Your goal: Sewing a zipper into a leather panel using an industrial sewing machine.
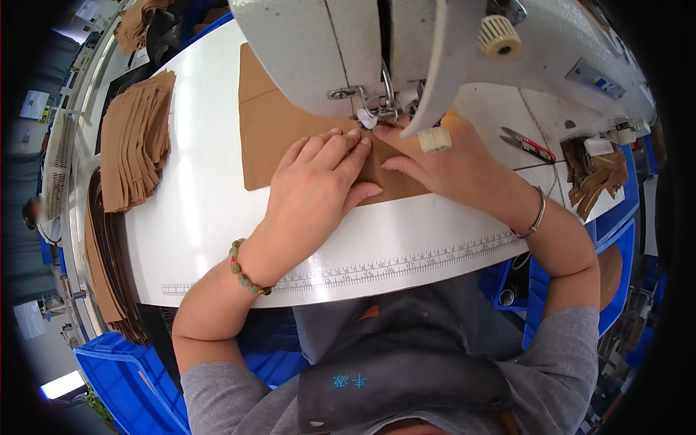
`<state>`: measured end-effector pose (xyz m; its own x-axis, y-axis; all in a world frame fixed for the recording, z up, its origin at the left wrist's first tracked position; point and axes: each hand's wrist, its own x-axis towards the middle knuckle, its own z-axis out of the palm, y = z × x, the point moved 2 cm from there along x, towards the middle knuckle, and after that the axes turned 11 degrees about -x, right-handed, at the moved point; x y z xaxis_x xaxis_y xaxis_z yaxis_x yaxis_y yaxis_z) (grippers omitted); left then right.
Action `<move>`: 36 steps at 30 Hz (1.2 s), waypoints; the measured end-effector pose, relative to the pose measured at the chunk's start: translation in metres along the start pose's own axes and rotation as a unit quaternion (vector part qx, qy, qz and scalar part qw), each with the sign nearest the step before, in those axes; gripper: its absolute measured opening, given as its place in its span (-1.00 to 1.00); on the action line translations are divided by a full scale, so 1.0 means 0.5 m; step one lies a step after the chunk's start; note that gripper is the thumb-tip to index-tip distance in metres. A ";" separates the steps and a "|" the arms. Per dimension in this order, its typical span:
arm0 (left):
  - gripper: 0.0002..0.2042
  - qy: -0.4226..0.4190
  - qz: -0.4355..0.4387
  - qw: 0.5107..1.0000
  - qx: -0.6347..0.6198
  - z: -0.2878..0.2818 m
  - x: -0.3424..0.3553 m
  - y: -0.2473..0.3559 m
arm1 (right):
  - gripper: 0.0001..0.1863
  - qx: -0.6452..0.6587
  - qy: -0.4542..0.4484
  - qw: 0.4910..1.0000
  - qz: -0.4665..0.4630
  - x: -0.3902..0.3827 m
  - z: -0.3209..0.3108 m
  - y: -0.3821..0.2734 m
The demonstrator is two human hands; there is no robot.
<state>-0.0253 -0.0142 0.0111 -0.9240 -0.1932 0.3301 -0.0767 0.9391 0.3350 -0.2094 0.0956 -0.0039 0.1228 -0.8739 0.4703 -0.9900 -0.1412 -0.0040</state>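
Observation:
A white sewing machine (290, 43) stands over a brown sheet of material (264, 145) lying on the white table. My left hand (322, 177) lies on the sheet left of the presser foot (388, 112), fingertips extended close to the needle area, thumb apart. My right hand (435, 156) rests on the sheet right of the foot, index finger reaching toward it, thumb apart, partly hidden behind the machine's guard. Red-handled snips (536, 148) lie to the right of my right hand.
A fanned stack of brown pieces (130, 145) sits at the left, with more pieces (105, 268) below it. Brown scraps (594, 174) lie at the right. Blue bins (109, 362) stand below both sides. A printed ruler runs along the table's front edge (370, 290).

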 end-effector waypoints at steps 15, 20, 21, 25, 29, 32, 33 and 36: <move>-0.40 0.003 0.001 1.000 0.007 0.002 0.002 -0.004 | -0.59 -0.013 0.019 1.000 0.000 0.001 0.000 0.001; -0.41 -0.002 0.000 1.000 0.005 0.001 0.005 -0.007 | -0.60 0.003 0.014 1.000 0.005 0.002 0.003 0.005; -0.41 -0.003 -0.002 1.000 0.006 0.001 0.005 -0.007 | -0.60 0.000 0.017 1.000 0.003 0.001 0.003 0.006; -0.42 -0.004 -0.006 1.000 0.006 0.003 0.004 -0.006 | -0.62 0.012 0.011 1.000 0.014 0.001 0.002 0.008; -0.45 0.000 0.008 1.000 0.011 0.004 0.004 -0.003 | -0.71 0.001 0.014 1.000 0.003 0.002 -0.001 0.009; -0.50 -0.015 -0.019 1.000 -0.011 0.006 0.004 -0.002 | -0.76 -0.018 0.032 0.999 -0.005 0.001 0.001 0.008; -0.50 -0.002 -0.008 1.000 0.008 0.005 0.004 0.000 | -0.78 -0.025 0.051 0.998 -0.003 0.002 0.003 0.008; -0.50 -0.005 -0.010 1.000 0.024 0.007 0.003 0.003 | -0.81 -0.055 0.074 0.995 0.028 0.005 0.005 0.023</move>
<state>-0.0283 -0.0122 0.0092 -0.9257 -0.2090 0.3153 -0.1123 0.9478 0.2985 -0.2204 0.0904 -0.0048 0.0637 -0.7993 0.5976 -0.9976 -0.0348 0.0597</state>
